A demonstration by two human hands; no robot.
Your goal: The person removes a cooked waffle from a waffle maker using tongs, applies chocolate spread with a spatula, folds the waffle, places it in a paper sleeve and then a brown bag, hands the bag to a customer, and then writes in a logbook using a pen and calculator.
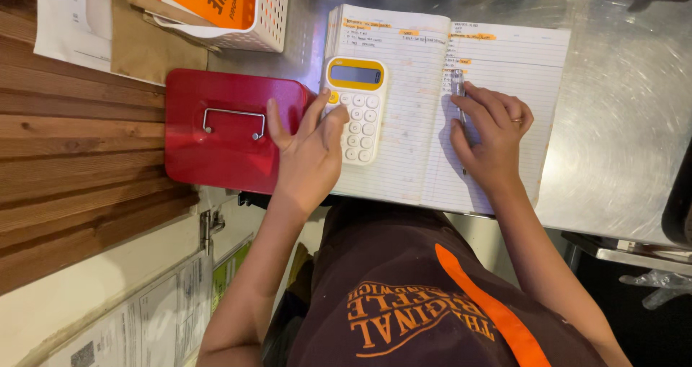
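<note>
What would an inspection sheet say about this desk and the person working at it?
Surface: bare metal counter, wooden slats at one side.
Job's things: yellow and white calculator lying on an open lined notebook; clear pen on the page.
Clutter: red cash box shut, handle flat; white perforated basket with orange card; brown paper and printed sheets.
Grips: left hand on the calculator keys, thumb over the box; right hand holding the pen to the page.
Cables: nothing seen.
Surroundings: brown apron with orange strap; papers below the counter.
</note>
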